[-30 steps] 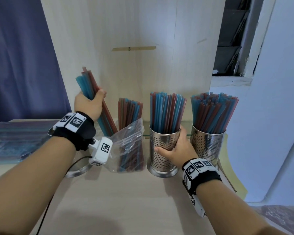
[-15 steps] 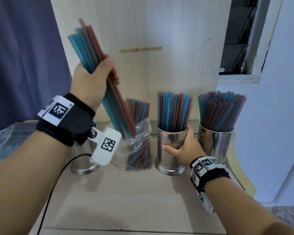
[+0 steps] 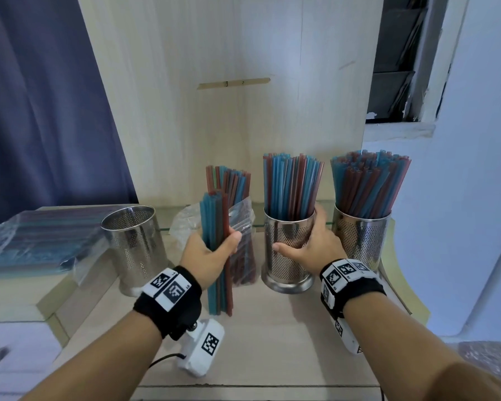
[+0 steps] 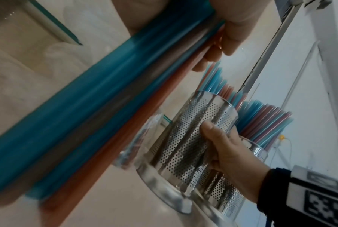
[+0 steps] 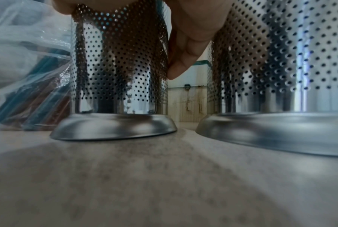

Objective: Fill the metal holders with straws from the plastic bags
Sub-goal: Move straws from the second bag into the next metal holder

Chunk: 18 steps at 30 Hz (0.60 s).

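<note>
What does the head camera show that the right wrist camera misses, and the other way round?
Only the head view shows the left hand gripping a straw bundle, the empty holder and the straw tops. Only the right wrist view shows the holders' bases from table level, with the gap between them. Both show the right hand holding the middle holder, the right holder and the bag.

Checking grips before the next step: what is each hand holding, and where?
Left hand: straw bundle, mid-length. Right hand: middle holder, around its wall.

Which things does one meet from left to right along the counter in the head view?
Flat straw packs → empty metal holder → straw bundle in left hand → middle holder under right hand → far-right full holder.
</note>
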Each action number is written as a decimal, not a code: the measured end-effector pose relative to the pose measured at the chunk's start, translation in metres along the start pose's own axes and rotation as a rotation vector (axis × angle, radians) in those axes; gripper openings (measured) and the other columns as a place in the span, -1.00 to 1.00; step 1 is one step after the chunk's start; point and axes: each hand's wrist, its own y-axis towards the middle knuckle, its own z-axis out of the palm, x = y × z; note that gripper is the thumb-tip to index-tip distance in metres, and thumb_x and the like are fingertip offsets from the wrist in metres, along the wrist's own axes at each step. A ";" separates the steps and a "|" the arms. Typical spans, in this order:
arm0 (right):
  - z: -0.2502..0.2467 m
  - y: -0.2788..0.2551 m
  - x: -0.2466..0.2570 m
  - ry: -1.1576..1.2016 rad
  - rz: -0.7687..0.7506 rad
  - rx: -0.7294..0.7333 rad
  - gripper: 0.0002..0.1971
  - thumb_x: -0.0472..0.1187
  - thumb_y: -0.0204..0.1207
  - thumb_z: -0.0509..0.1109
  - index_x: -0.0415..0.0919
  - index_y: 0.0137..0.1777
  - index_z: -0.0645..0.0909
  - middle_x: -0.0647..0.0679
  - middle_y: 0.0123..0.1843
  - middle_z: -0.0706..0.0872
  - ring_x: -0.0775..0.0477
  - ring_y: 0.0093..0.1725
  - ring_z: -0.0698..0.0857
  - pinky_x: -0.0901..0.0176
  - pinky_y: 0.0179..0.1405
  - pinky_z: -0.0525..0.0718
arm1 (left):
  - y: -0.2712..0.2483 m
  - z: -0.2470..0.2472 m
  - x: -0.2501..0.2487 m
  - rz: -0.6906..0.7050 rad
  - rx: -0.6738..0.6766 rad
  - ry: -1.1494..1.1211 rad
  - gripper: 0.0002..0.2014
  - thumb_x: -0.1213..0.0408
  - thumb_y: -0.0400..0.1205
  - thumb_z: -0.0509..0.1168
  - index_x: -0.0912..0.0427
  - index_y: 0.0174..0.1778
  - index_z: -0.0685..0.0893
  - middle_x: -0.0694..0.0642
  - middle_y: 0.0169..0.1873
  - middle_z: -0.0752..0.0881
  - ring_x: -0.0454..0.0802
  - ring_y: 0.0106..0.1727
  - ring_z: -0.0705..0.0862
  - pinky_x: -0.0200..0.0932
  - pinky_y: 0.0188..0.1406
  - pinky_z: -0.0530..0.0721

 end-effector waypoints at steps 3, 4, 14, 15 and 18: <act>0.000 0.000 0.000 0.010 0.000 0.009 0.23 0.32 0.18 0.66 0.01 0.68 -0.05 -0.10 0.44 0.64 -0.22 0.31 0.71 -0.05 0.33 0.62 | 0.002 0.002 -0.003 0.020 -0.064 -0.084 -0.87 0.22 0.63 0.38 0.13 -0.22 0.69 -0.03 -0.39 0.71 -0.16 -0.32 0.71 -0.29 -0.23 0.65; 0.000 0.001 -0.001 0.015 0.000 0.011 0.23 0.31 0.18 0.66 0.01 0.68 -0.05 -0.10 0.45 0.64 -0.21 0.31 0.71 -0.04 0.33 0.63 | 0.004 0.001 -0.006 0.040 -0.099 -0.117 -0.90 0.24 0.63 0.38 0.14 -0.19 0.70 -0.01 -0.37 0.73 -0.15 -0.30 0.72 -0.31 -0.23 0.67; -0.001 -0.001 0.001 0.043 -0.010 0.016 0.22 0.25 0.20 0.68 -0.01 0.68 -0.05 -0.08 0.49 0.60 -0.19 0.35 0.67 0.03 0.33 0.59 | 0.003 0.015 -0.007 0.008 0.034 -0.155 -0.88 0.30 0.66 0.34 0.15 -0.20 0.68 0.05 -0.36 0.73 -0.05 -0.25 0.71 -0.21 -0.09 0.68; -0.002 -0.001 0.001 0.046 -0.010 0.017 0.22 0.25 0.21 0.68 -0.01 0.69 -0.05 -0.08 0.49 0.60 -0.18 0.35 0.67 0.04 0.33 0.59 | 0.007 0.014 -0.013 0.016 0.003 -0.189 -0.86 0.29 0.67 0.33 0.14 -0.22 0.67 0.05 -0.38 0.72 -0.03 -0.26 0.70 -0.13 -0.05 0.70; -0.003 -0.002 0.002 0.047 -0.007 0.027 0.22 0.23 0.23 0.68 -0.02 0.70 -0.07 -0.08 0.50 0.59 -0.19 0.37 0.67 0.04 0.33 0.57 | 0.023 0.011 -0.040 0.034 -0.059 -0.274 -0.84 0.25 0.67 0.33 0.15 -0.24 0.64 0.03 -0.42 0.68 -0.03 -0.29 0.69 -0.02 -0.04 0.74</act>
